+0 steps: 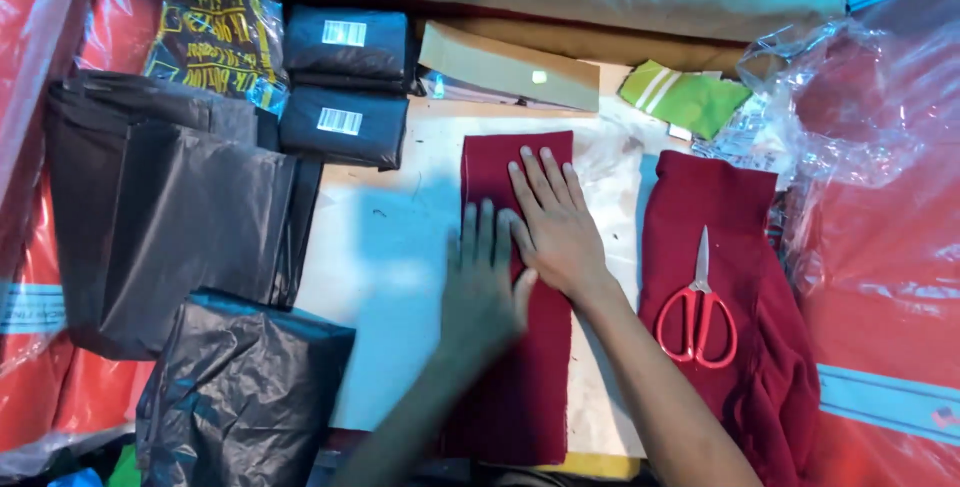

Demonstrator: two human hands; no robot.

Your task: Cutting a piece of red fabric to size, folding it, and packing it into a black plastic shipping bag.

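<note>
Head view: a dark red cloth strip (520, 347) lies along the table's middle, pinned flat under both open palms, left hand (482, 282) and right hand (553, 227), gripping nothing. Red-handled scissors (698, 312) rest on more red fabric (735, 277) to the right. Sealed black plastic bags (170, 217) sit left, contents hidden.

Garment packing workshop, cloth pieces (515, 347), scissors (698, 312), black mailing bags (345, 125)

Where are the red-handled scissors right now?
In the head view, right of both hands, the scissors lie on a dark red fabric pile, blades pointing away from the person.
</note>
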